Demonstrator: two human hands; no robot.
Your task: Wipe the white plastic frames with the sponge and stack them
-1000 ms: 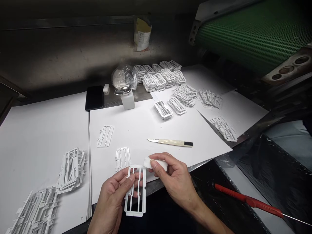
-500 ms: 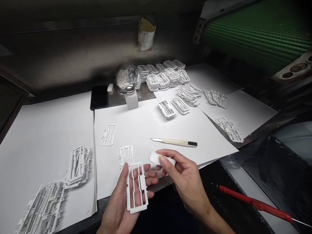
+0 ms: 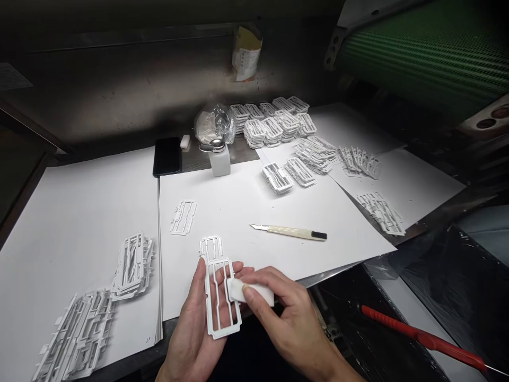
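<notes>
Cradled in my left hand [image 3: 194, 329] is a white plastic frame [image 3: 223, 335] with long slots, its edges gripped by the thumb and fingers. My right hand [image 3: 288, 313] pinches a white foam block [image 3: 254, 293], whose left end touches the right edge of that frame. Just beyond lies another slotted frame [image 3: 210, 247] on the paper, partly covered by the held one. A single frame [image 3: 184, 217] rests farther left. Past my right hand lies a craft knife [image 3: 292, 232] with a cream handle, its blade pointing left.
Stacks of frames stand at the back [image 3: 274, 127], at mid-right [image 3: 277, 178] and at left [image 3: 133, 262]. A white bottle with a metal lid [image 3: 220, 161], a black phone [image 3: 167, 156] and a clear plastic bag [image 3: 217, 124] are behind. A red-handled tool [image 3: 421, 337] lies at right.
My right hand has brought the white foam block left and down onto the frame's right edge. My left hand still holds the frame. The whole view has shifted slightly.
</notes>
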